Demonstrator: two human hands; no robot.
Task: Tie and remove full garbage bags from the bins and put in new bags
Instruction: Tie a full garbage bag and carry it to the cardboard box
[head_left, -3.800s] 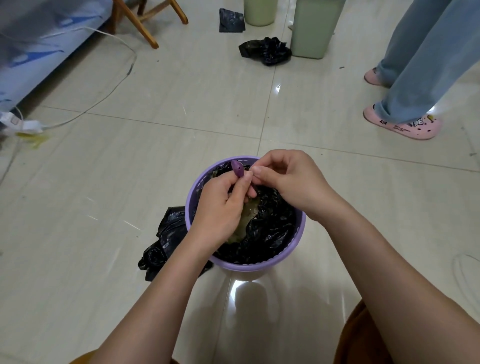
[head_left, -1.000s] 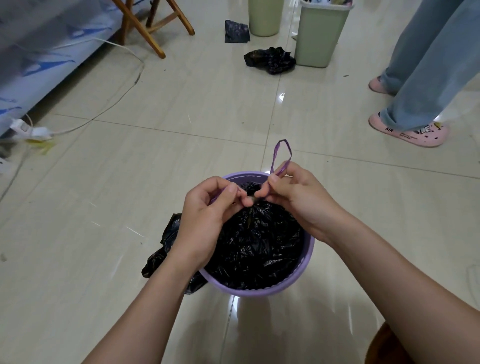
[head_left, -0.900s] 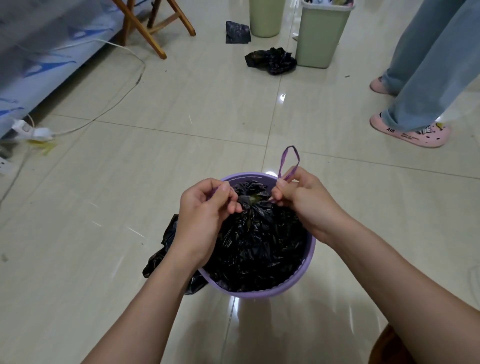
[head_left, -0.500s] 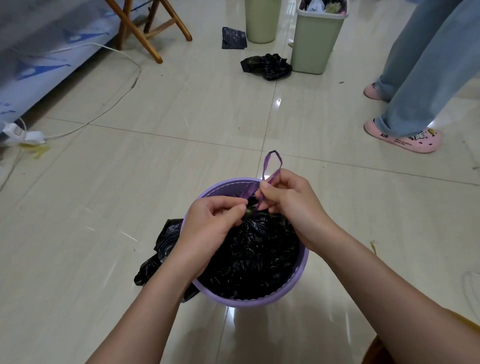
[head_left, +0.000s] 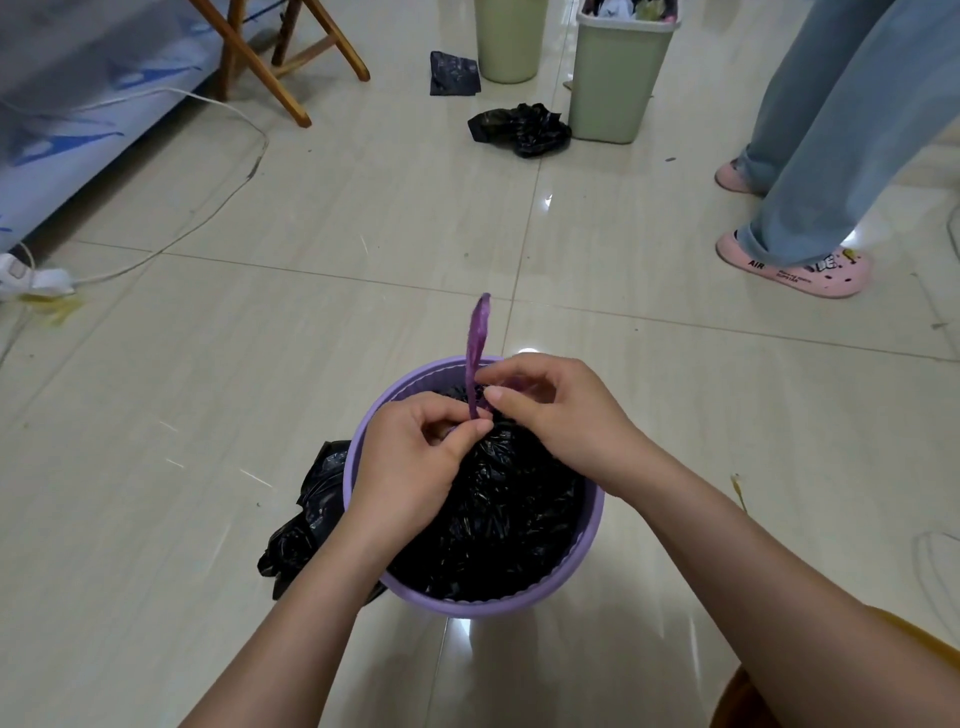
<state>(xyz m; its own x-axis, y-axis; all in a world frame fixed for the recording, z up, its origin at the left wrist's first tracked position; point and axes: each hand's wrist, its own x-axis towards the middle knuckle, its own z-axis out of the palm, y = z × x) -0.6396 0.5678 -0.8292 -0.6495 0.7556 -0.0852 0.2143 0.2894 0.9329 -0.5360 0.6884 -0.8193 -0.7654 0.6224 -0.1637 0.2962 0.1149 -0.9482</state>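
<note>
Head view: purple bin (head_left: 589, 525) holds a gathered black bag (head_left: 498, 509).

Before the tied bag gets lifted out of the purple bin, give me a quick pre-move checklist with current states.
1. Black bag mouth gathered shut: ok.
2. Left hand pinching the purple drawstring: ok.
3. Right hand pinching the drawstring: ok.
4. Knot finished: cannot tell, fingers cover it.
5. Bag free of the purple bin rim: ok.
6. Spare black bag within reach beside the bin: ok.
</note>
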